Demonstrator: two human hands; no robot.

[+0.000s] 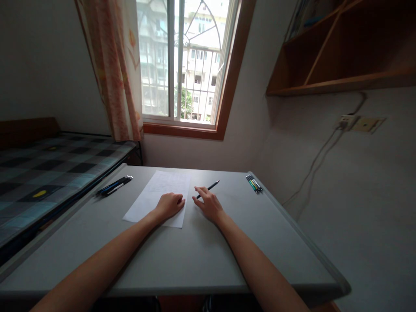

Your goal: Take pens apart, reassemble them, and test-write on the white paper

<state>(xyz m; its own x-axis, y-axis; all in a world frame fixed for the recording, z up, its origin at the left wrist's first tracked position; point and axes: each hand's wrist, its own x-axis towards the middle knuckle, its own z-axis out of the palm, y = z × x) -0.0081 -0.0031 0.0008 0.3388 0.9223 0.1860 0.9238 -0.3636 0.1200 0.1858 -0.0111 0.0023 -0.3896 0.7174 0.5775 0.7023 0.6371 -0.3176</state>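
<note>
while the left hand (170, 204) rests on paper (155, 186), its grip unclear, the right hand (209, 204), fingers parted around a dark pen (213, 185) beside the paper, shows no certain clasp; pen handling seems in hand, a settled pinch needed next.

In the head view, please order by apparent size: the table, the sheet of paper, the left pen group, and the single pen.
1. Table
2. Sheet of paper
3. Left pen group
4. Single pen, partly hidden

A dark pen (213, 185) slants beside flat white paper (152, 194).
</note>
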